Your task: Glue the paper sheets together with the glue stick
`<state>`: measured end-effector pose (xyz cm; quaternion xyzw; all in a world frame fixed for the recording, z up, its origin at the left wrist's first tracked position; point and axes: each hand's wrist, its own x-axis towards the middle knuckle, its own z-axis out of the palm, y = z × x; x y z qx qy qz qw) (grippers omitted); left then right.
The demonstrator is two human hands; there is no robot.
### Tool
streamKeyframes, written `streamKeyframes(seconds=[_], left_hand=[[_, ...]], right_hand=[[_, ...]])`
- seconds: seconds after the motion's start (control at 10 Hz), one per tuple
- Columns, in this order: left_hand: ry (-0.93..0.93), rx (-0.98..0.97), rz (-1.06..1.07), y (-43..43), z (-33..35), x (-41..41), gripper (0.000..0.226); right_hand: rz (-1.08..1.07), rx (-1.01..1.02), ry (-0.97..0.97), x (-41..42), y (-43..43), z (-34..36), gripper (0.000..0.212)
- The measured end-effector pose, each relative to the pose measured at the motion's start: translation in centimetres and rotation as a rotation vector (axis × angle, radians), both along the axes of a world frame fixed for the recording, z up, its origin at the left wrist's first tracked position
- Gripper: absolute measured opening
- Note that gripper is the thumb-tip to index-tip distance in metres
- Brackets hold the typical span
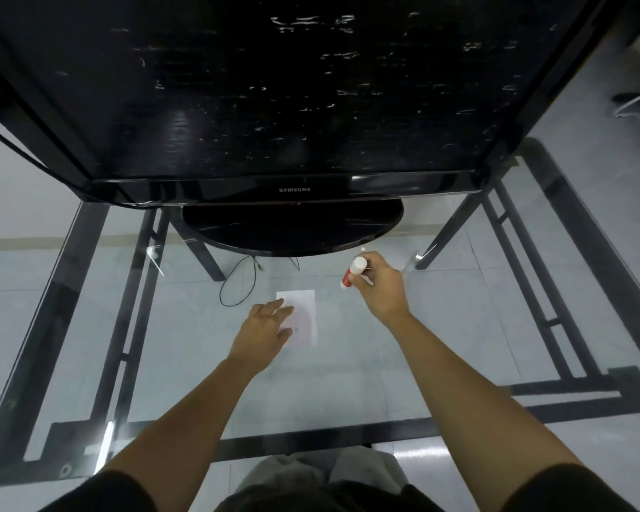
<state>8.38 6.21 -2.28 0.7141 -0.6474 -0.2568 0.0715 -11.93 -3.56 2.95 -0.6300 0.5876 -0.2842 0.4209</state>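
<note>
Glass tabletop (348, 382) on a black metal frame, so you see pale floor tiles straight through it. Right hand (383, 286) is curled around a glue stick (353, 273), a little cylinder with a red body and white cap, held tilted just off the far right corner of the paper. Left hand (265, 330) is loose and half open, fingers spread flat over the left edge of the paper sheets (303, 317), a small white rectangle lying flat mid-table. Can't tell how many sheets are stacked. Farther out, a thin black cable (237, 286) loops under the glass, and a glossy black Samsung TV (274, 105) on an oval stand (292, 230) fills the back, its screen scuffed.
</note>
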Motion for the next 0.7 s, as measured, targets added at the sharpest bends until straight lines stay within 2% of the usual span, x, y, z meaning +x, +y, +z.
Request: streamKeyframes(seconds=[0.2, 0.5, 0.7], left_hand=[[-0.092, 0.019, -0.048, 0.3, -1.1, -0.3, 0.045], [-0.121, 0.022, -0.044, -1.0, -1.1, -0.8, 0.045], [-0.115, 0.019, -0.02, -1.0, -0.6, -0.7, 0.05]], right_hand=[[0.006, -0.024, 0.076, 0.3, -0.3, -1.7, 0.015], [0.039, 0.012, 0.139, 0.2, -1.0, -2.2, 0.017], [0.071, 0.03, 0.156, -0.2, -0.8, -1.8, 0.04]])
